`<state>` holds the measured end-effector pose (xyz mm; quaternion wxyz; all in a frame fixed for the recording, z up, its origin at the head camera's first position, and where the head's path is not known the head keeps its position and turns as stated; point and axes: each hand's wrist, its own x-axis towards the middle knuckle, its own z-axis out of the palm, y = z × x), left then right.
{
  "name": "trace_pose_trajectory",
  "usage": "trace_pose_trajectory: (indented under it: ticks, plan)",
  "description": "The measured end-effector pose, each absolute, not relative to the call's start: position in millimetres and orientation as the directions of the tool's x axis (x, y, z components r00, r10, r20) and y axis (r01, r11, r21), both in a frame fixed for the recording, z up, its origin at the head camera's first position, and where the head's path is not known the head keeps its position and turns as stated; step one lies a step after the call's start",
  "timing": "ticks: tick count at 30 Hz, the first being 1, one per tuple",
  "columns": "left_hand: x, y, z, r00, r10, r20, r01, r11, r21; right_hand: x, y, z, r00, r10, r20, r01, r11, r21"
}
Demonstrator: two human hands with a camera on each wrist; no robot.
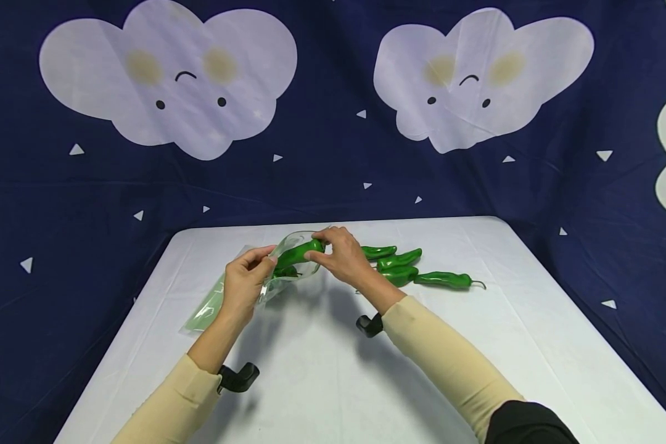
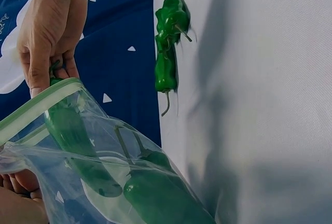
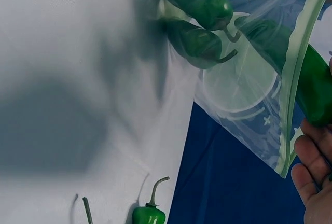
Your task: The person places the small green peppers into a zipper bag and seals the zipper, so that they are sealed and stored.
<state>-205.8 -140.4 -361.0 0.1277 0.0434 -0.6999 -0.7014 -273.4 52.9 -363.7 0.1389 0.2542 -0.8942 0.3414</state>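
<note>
Both hands were occupied. The left hand (image 1: 243,280) had thumb and fingers drawn together, pinching the rim of a clear plastic bag with a pale-green zip edge (image 3: 238,86). The right hand (image 1: 342,256) gripped a long, glossy green pepper (image 1: 295,254) near its stem end between thumb and fingers. The pepper's tip end was inside the bag; its stem end was at the mouth.

Two further green peppers (image 3: 199,6) were noted within the bag, side by side, stems towards the mouth. Whether the bag's lower end touched the white cloth-covered counter (image 1: 322,382), I could not tell.

At least four loose green peppers (image 1: 444,280) lay close together on the counter, to the right of the bag and partly behind the right hand. A flat, pale-green plastic packet (image 1: 206,308) lay beside the left hand, partly covered by it. Behind the counter hung a dark-blue cloth backdrop (image 1: 322,123) printed with white clouds.
</note>
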Motion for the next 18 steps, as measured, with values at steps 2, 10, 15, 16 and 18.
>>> trace_pose_trajectory:
  ticks: [2, 10, 15, 16, 18]
  plan:
    - [-206, -141, -361, -0.964, -0.238, 0.117, 0.117, 0.014, 0.993, -273, 51, -363, -0.831, -0.361, 0.423, -0.552, 0.635, -0.541]
    - [-205, -142, -360, -0.966, -0.232, 0.116, 0.115, 0.015, 0.993, -272, 45, -362, -0.832, -0.378, 0.407, -0.552, 0.638, -0.537]
    - [-206, -142, -359, -0.965, -0.234, 0.119, 0.119, 0.014, 0.993, -271, 42, -362, -0.822, -0.386, 0.420, -0.567, 0.631, -0.530]
    - [-206, -142, -359, -0.965, -0.235, 0.119, 0.119, 0.013, 0.993, -271, 42, -363, -0.819, -0.384, 0.425, -0.570, 0.627, -0.531]
    - [-206, -142, -359, -0.964, -0.238, 0.119, 0.119, 0.015, 0.993, -271, 41, -363, -0.814, -0.381, 0.439, -0.577, 0.625, -0.526]
